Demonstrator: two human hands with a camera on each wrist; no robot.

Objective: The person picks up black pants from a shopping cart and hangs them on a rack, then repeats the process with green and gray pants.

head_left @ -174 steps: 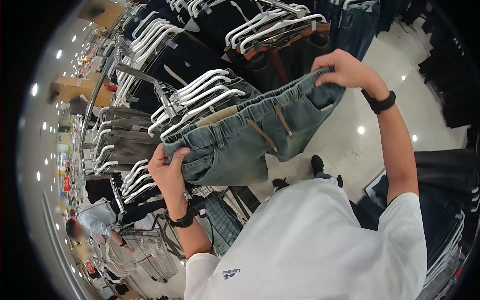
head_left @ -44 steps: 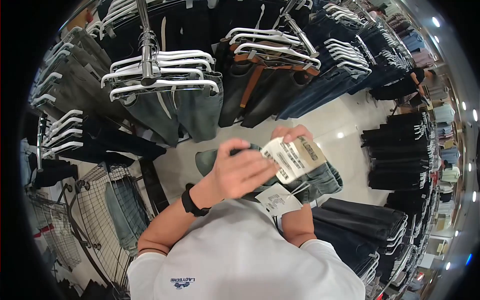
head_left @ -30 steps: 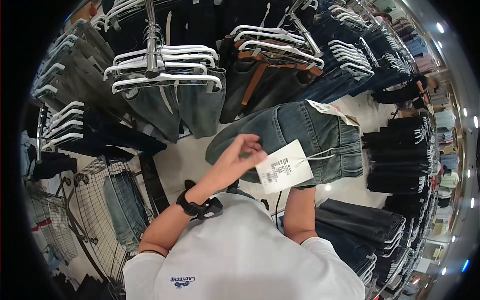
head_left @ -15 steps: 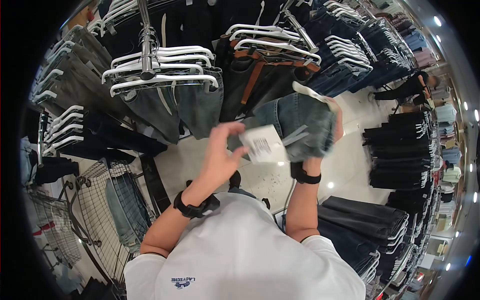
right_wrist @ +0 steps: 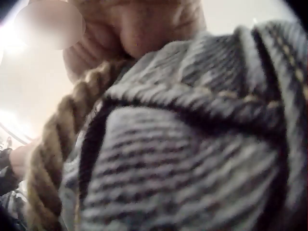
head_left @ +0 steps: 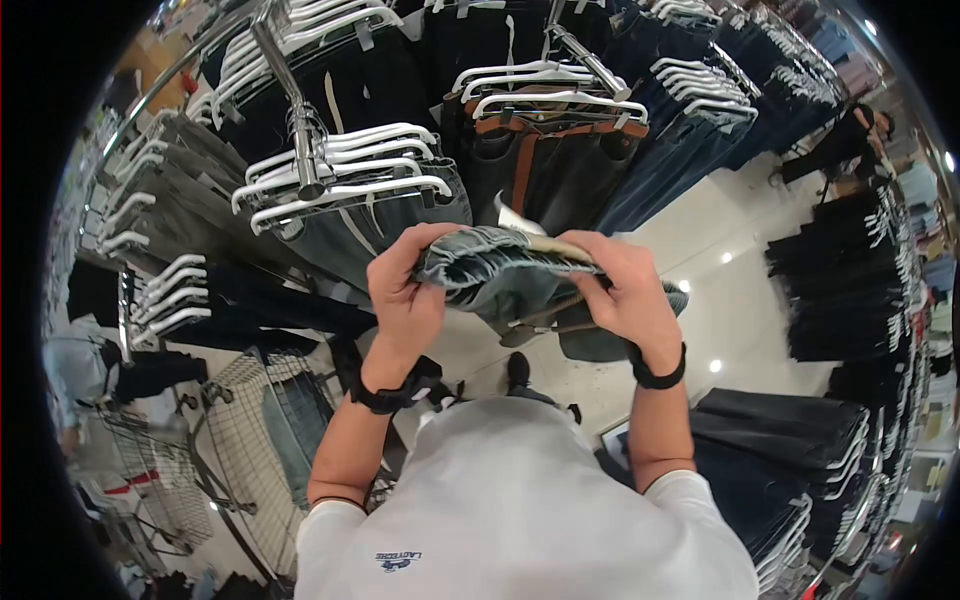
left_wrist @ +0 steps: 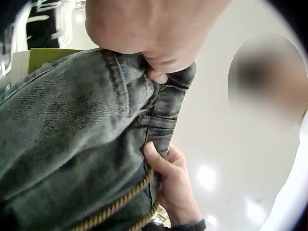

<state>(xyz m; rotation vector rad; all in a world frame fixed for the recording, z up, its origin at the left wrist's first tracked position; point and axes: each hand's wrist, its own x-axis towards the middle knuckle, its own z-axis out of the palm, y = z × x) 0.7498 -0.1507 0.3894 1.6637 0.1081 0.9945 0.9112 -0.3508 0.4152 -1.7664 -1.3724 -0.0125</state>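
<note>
In the head view, a pair of faded denim shorts [head_left: 520,290] is held up in front of the body by the gathered elastic waistband. My left hand [head_left: 405,290] grips one end of the waistband, thumb toward me. Farther right, my right hand [head_left: 625,290] pinches the band beside a tan patch. A white tag [head_left: 515,220] sticks up behind the waistband. The left wrist view has the denim [left_wrist: 72,115] close up, with a twisted tan drawcord [left_wrist: 115,207] hanging down it. In the right wrist view the drawcord [right_wrist: 57,139] runs beside ribbed denim [right_wrist: 183,168].
Racks of trousers on white hangers [head_left: 350,190] stand ahead, with a metal rack arm [head_left: 300,130] pointing toward me. A wire cart [head_left: 250,430] with jeans in it is at the left. Dark trousers [head_left: 780,430] hang at the lower right; another person [head_left: 850,140] is at the far right.
Earlier the shorts were spread wide, then folded in the right hand while the left handled the white hang tag. Now the left hand has left the tag and both hands hold the waistband.
</note>
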